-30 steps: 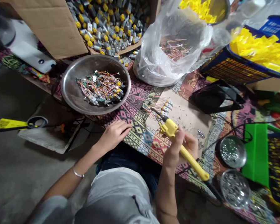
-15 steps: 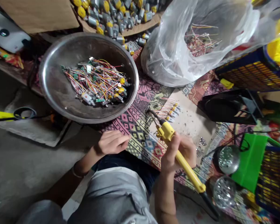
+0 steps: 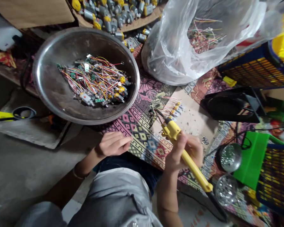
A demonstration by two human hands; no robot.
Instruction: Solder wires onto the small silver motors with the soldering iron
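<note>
My right hand (image 3: 188,151) is closed around the yellow handle of a soldering iron (image 3: 197,170). The iron's thin dark tip points up and left, over wire ends beside a small row of motors (image 3: 177,109) with yellow ends. These motors and their thin wires (image 3: 167,102) lie on a pale board (image 3: 191,121). My left hand (image 3: 115,144), fingers curled together, rests near the table's front edge below the metal bowl (image 3: 85,120); I see nothing in it. Inside the bowl is a heap of wired motors and small green circuit boards (image 3: 94,83).
A plastic bag (image 3: 170,60) of wires stands behind the board, with loose motors (image 3: 118,19) in a carton beside it. To the right are a black plastic part (image 3: 232,104), small metal pieces (image 3: 204,140), two round dishes (image 3: 230,157), a green box (image 3: 251,157) and dark baskets (image 3: 276,179).
The view has shifted slightly. My right hand and the soldering iron sit a little further right in the picture, the tip still by the wire ends. My left hand has stayed put.
</note>
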